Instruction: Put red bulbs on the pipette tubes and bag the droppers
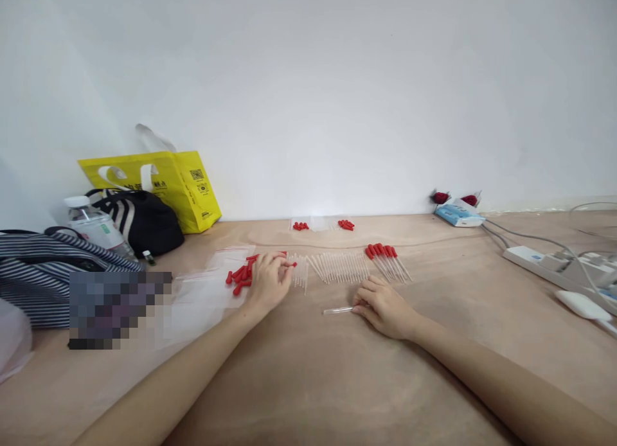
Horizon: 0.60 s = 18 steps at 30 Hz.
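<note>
My left hand [271,280] is closed on a red rubber bulb [294,264], whose end shows past the fingertips. It hovers beside a pile of red rubber bulbs [239,274] on clear plastic bags [200,290]. My right hand [383,304] pinches a clear glass dropper tube [337,310] that points left, low over the table. Beyond it lies a row of bare glass tubes [340,267]. To the right of that row, several droppers with red bulbs fitted [383,252] lie side by side.
Bagged red-bulbed droppers [301,226] lie near the wall. At left are a yellow bag [193,195], a black pouch [154,224], a water bottle [99,224] and a striped bag [43,272]. A tissue pack [457,213] and a power strip [535,261] are at right.
</note>
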### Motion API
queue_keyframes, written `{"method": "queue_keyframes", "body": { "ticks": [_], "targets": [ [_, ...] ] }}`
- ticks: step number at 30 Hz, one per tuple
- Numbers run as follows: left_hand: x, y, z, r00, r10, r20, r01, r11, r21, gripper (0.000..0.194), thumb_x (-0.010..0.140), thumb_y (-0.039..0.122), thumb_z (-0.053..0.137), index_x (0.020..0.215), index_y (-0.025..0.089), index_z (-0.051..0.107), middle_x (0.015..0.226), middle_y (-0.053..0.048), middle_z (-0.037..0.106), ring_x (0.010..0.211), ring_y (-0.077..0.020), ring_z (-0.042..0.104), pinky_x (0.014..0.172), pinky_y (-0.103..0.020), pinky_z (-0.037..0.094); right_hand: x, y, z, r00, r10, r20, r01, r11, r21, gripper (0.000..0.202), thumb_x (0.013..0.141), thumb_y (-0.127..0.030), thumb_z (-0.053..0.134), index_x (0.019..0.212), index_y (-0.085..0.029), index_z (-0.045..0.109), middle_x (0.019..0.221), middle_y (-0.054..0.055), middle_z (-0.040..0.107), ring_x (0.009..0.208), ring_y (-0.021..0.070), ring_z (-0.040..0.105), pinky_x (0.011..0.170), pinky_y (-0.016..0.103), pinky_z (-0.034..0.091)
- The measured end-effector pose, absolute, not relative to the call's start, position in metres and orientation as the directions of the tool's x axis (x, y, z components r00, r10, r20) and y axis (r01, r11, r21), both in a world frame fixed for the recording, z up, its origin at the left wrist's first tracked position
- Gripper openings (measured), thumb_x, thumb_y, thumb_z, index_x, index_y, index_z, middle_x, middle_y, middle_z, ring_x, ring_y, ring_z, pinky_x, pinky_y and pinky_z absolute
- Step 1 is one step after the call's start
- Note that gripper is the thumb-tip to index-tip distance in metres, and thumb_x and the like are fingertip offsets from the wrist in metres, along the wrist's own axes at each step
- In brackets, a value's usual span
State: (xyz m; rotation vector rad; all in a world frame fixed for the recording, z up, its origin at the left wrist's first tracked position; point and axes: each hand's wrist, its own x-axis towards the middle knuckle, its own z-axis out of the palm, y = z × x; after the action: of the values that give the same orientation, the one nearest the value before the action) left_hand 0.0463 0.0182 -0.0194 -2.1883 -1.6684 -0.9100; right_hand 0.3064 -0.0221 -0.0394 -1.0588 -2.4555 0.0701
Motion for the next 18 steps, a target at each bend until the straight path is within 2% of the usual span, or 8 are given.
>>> {"method": "queue_keyframes", "body": {
  "ticks": [3,5,7,10,14,18],
  "targets": [
    [0.058,-0.009,-0.023,0.437,0.699,0.566,0.778,-0.610,0.152,0.007,0.077,0.018,0.049,0.076,0.019,0.056,0.087,-0.004,0.059,0.089,-0.0208,0.050,0.080,-0.035,0.037,0.306,-0.024,-0.037,-0.587,0.708,0.394,0.639,0.703,-0.312,0.012,0.080,-0.027,0.052,0.079,-0.018,0.058,0.079,0.004,0.056,0.078,0.0164,0.047,0.070,0.030,0.036],
    [0.064,-0.023,-0.027,0.525,0.685,0.506,0.726,-0.670,0.153,0.006,0.075,0.016,0.049,0.075,0.019,0.054,0.084,-0.003,0.059,0.084,-0.0202,0.051,0.077,-0.035,0.037,0.304,-0.025,-0.038,-0.569,0.714,0.409,0.628,0.698,-0.344,0.018,0.078,-0.032,0.055,0.089,-0.019,0.061,0.082,0.004,0.056,0.080,0.0169,0.048,0.071,0.031,0.035],
    [0.067,-0.030,-0.032,0.535,0.703,0.468,0.722,-0.668,0.179,0.008,0.074,0.015,0.049,0.077,0.018,0.055,0.080,-0.003,0.059,0.080,-0.0196,0.051,0.073,-0.035,0.038,0.299,-0.025,-0.041,-0.553,0.717,0.424,0.633,0.693,-0.346,0.024,0.078,-0.035,0.055,0.097,-0.023,0.062,0.084,0.004,0.057,0.081,0.0175,0.048,0.071,0.032,0.034],
    [0.067,-0.030,-0.036,0.523,0.715,0.463,0.718,-0.663,0.213,0.014,0.075,0.016,0.050,0.085,0.019,0.060,0.083,-0.004,0.059,0.080,-0.0191,0.051,0.074,-0.035,0.038,0.292,-0.026,-0.046,-0.546,0.710,0.444,0.634,0.697,-0.334,0.019,0.081,-0.035,0.052,0.092,-0.027,0.066,0.082,0.003,0.057,0.081,0.0167,0.049,0.071,0.032,0.033],
    [0.065,-0.027,-0.037,0.514,0.698,0.499,0.711,-0.672,0.208,0.014,0.077,0.020,0.052,0.080,0.023,0.065,0.088,-0.004,0.057,0.086,-0.0202,0.050,0.078,-0.036,0.037,0.287,-0.028,-0.049,-0.523,0.695,0.494,0.644,0.702,-0.305,0.016,0.082,-0.030,0.051,0.081,-0.024,0.067,0.082,0.003,0.058,0.080,0.0161,0.048,0.070,0.032,0.032],
    [0.066,-0.029,-0.034,0.496,0.718,0.488,0.725,-0.652,0.222,0.011,0.078,0.022,0.053,0.079,0.022,0.064,0.092,-0.004,0.059,0.089,-0.0201,0.051,0.081,-0.038,0.034,0.286,-0.031,-0.047,-0.465,0.715,0.521,0.681,0.666,-0.305,0.012,0.081,-0.025,0.052,0.078,-0.020,0.062,0.084,0.004,0.058,0.082,0.0164,0.049,0.070,0.031,0.031]
  ]
}}
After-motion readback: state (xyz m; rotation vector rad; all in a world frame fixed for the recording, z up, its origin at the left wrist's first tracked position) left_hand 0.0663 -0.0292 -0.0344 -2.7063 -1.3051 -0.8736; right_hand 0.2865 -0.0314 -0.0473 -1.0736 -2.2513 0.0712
